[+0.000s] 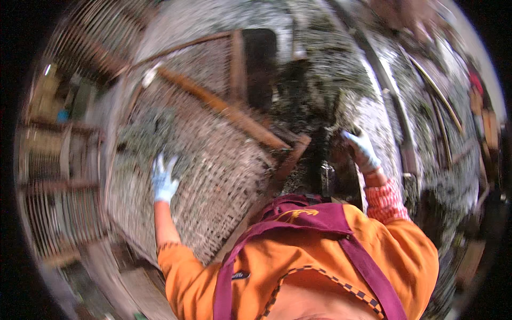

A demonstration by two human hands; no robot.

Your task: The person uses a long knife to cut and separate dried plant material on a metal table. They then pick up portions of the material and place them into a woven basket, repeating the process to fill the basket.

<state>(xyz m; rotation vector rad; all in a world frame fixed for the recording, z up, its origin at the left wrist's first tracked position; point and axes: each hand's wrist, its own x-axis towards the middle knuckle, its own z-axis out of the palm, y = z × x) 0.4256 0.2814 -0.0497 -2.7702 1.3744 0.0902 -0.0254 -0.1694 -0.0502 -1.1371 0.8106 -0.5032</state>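
Observation:
My left hand point(164, 180), in a pale blue and white glove, is over a large woven mesh tray point(216, 176) with its fingers spread and nothing held. Just beyond its fingertips lies a loose heap of grey-green plant-like material point(150, 128) on the mesh. To the right, my right hand point(363, 150), gloved alike, has its fingers bent at a shaggy clump point(346, 112) of similar material. Blur hides whether the fingers grip it. An orange-brown pole point(224, 108) lies slantwise across the tray, between my hands.
A dark, rounded object point(259, 68) stands beyond the tray's wooden frame point(237, 66). Slatted wooden racks point(64, 216) line the left. A long dark rail point(384, 80) curves along the right, near more strewn material. At the far right, a person point(476, 88) is partly visible, blurred.

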